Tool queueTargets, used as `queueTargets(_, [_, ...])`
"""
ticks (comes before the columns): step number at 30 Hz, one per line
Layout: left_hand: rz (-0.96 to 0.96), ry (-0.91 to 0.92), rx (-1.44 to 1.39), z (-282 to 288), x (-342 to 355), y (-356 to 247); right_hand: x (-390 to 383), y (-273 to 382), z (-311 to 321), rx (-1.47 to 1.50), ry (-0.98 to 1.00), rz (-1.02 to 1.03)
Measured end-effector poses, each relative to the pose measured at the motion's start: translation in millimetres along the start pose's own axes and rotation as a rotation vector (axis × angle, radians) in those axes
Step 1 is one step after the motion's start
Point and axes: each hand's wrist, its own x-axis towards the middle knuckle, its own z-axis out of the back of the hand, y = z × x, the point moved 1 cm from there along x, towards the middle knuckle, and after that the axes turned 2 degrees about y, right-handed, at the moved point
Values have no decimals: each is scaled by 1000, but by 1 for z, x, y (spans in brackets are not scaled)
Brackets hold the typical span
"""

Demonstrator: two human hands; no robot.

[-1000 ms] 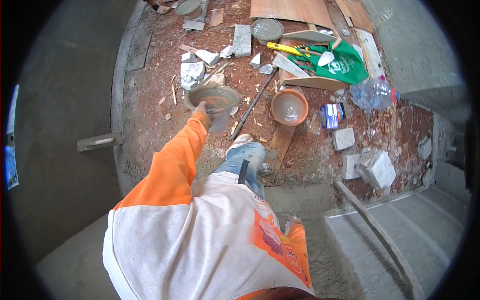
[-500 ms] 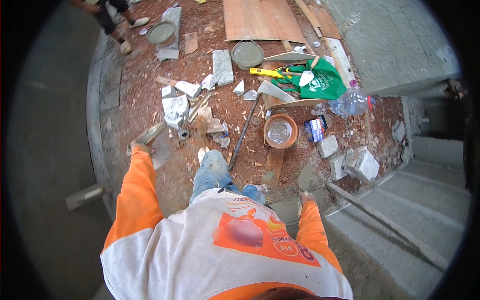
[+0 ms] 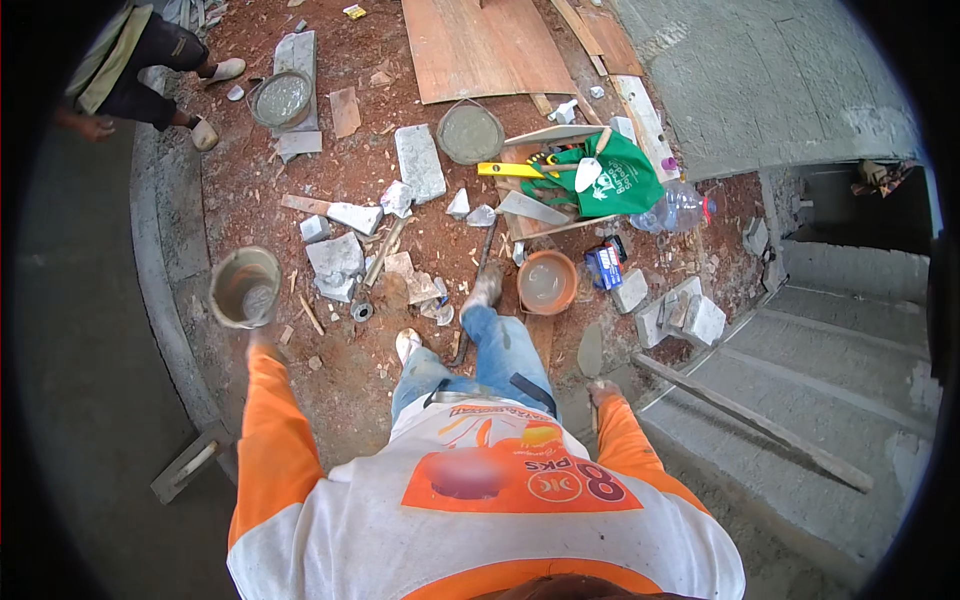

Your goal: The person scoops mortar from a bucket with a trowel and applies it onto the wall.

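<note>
My left hand [image 3: 262, 345] grips a mortar-smeared bucket [image 3: 232, 275] at its near side. The bucket's mouth faces up, and a little grey wet stuff shows inside. On the right, my right hand [image 3: 603, 392] is closed round a trowel [image 3: 590, 350], whose grey, mortar-coated blade points away from me; the handle is mostly hidden by the hand. Beyond the blade stands a round terracotta-coloured tub [image 3: 547, 282] with some greyish liquid in it.
Two mortar-filled buckets [image 3: 470, 133] [image 3: 282, 100] stand farther off. A wooden tool box [image 3: 575, 228] holds a green bag [image 3: 622, 180] and a yellow level [image 3: 508, 170]. Block pieces [image 3: 338, 262] litter the soil. Concrete steps [image 3: 800, 360] lie right; a co-worker [image 3: 125, 65] is far left.
The bucket in my left hand has swung from tilted to mouth-up, farther left. One of my feet has stepped forward. The co-worker shows more fully. My right hand still has the trowel.
</note>
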Motion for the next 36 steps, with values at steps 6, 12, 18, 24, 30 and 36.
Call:
queueTargets(6, [1211,1336,-1648,266,228,-244,10,86,92,54,164,-130])
queueTargets(12, [996,1047,-1618,258,293,-268,149,156,161,467,107,11])
queueTargets(18, [1197,913,-1558,267,341,-217,260,173,265,562,-211,421])
queueTargets(24, [1200,935,-1425,258,394,-162,287,160,280,800,-269,126])
queueTargets(30, [972,895,-1313,173,554,-108,243,135,207,702,102,-265])
queueTargets(36, [329,577,-1137,19,863,-128,133,230,150,1077,33,-546])
